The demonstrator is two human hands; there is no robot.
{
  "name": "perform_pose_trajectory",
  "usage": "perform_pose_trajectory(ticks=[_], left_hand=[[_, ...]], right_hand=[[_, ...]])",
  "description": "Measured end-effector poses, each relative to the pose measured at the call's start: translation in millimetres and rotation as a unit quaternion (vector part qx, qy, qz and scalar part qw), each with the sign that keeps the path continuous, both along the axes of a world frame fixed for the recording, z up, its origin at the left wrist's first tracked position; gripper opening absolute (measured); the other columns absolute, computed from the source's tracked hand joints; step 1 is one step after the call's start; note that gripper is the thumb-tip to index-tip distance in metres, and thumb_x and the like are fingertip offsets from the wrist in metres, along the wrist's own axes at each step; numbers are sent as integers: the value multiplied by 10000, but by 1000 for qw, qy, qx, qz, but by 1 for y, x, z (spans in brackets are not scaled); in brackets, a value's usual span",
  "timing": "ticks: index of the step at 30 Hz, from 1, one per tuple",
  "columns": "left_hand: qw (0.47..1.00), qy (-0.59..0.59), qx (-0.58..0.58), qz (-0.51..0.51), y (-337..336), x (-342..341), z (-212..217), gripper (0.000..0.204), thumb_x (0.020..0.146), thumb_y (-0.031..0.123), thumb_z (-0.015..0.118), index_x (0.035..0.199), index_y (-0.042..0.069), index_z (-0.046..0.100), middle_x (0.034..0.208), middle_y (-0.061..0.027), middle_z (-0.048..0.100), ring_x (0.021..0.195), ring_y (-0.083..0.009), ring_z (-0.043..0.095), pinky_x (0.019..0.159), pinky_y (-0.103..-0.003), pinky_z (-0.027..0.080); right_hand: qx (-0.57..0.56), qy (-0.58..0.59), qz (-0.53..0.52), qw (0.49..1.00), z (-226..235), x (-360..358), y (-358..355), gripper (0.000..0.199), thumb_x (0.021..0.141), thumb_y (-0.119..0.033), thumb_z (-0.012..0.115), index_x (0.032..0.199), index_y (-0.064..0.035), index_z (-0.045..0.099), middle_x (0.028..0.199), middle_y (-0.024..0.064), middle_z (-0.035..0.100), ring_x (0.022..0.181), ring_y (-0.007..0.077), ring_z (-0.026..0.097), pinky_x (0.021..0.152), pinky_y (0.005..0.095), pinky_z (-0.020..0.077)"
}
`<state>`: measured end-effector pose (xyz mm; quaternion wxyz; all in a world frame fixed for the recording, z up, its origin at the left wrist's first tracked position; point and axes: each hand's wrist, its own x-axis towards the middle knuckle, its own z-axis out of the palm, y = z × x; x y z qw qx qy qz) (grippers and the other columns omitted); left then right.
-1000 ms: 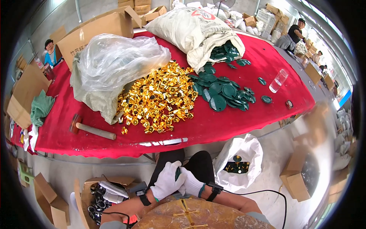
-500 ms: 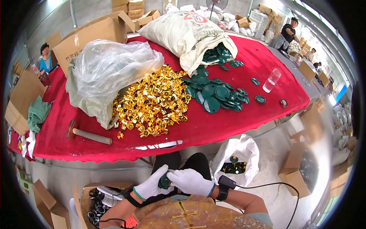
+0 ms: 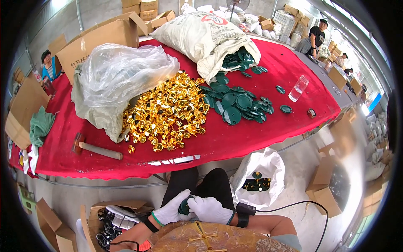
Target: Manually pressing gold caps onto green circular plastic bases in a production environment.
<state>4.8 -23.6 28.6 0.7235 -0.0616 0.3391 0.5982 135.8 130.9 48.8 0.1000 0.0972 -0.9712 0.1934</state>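
Over lap | green disc point(image 3: 185, 206) clasped between gloved left hand point(image 3: 170, 211), right hand point(image 3: 210, 209)

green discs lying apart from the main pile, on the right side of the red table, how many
3: one green disc left of the clear plastic cup, one nearer the table's front edge, one beside the sack mouth. More may be hidden.

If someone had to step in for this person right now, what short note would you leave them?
Left hand and right hand, both in white gloves, are pressed together over the lap around a dark green round piece; how it sits between them is hidden.
On the red table: a heap of gold parts spilling from a clear bag, and green discs spilling from a white sack. A hammer lies near the table's front edge.
The white bag on the floor by the right knee holds a few gold-and-green pieces.
Both heaps are large, so most pieces look unprocessed.
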Motion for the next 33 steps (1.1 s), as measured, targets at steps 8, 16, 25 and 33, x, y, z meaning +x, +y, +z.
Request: perform_pose_trajectory(ticks=[8, 16, 25, 33], left_hand=[[998, -14, -26, 47, 6, 2, -27, 464, 1091, 540, 477, 993, 130, 672, 814, -33, 679, 656, -183, 647, 525, -297, 511], [990, -133, -13, 48, 3, -12, -31, 510, 1019, 627, 553, 932, 135, 656, 741, -33, 625, 560, -205, 563, 440, -282, 397], [994, -99, 6, 42, 8, -4, -24, 506, 1049, 593, 537, 1050, 104, 665, 864, -57, 688, 745, -233, 664, 542, -296, 524], [990, -109, 61, 62, -1, -3, -52, 481, 1093, 524, 489, 1169, 74, 639, 1064, -119, 714, 919, -272, 711, 741, -412, 605]], right_hand=[[41, -3, -53, 998, -23, -4, -6, 269, 910, -278, 692, 986, -77, 530, 754, 84, 567, 513, 238, 623, 438, 375, 507], [17, -45, -42, 998, -13, -22, -4, 264, 894, -226, 683, 1023, -62, 522, 824, 84, 581, 598, 235, 665, 480, 376, 535], [97, -12, 20, 995, -18, -13, 13, 274, 928, -277, 682, 1023, -67, 534, 821, 55, 585, 658, 198, 684, 502, 341, 514], [47, -15, -18, 999, -25, -10, 4, 262, 921, -267, 682, 1033, -71, 551, 820, 64, 598, 642, 216, 686, 521, 351, 554]])
